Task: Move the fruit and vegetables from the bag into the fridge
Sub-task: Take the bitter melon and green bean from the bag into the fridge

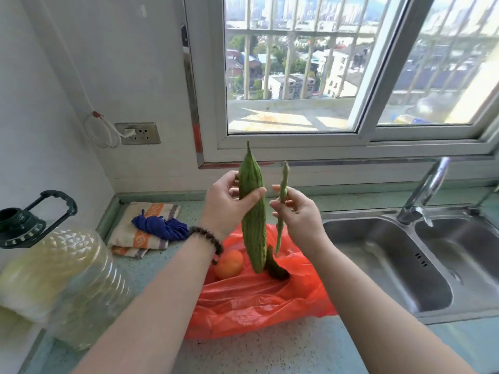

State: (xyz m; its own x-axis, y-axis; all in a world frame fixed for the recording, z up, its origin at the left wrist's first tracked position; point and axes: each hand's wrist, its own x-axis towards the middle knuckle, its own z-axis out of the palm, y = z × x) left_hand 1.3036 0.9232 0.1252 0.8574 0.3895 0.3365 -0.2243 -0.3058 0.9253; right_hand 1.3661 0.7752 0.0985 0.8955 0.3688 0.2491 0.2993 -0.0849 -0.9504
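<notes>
Two vegetables held upright above the red bag (259, 300).

The left hand (225, 202) wraps fingers and thumb round a bitter gourd (253, 211); the right hand (297, 211) pinches a long green bean (282, 201) just beside it. An orange fruit (229, 264) lies in the bag, left of the sink (378, 265).

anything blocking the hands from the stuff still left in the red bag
Nothing covers it: the orange fruit and a dark green vegetable lie exposed in the open red bag. But the left hand grips a bitter gourd and the right hand pinches a long bean.
</notes>
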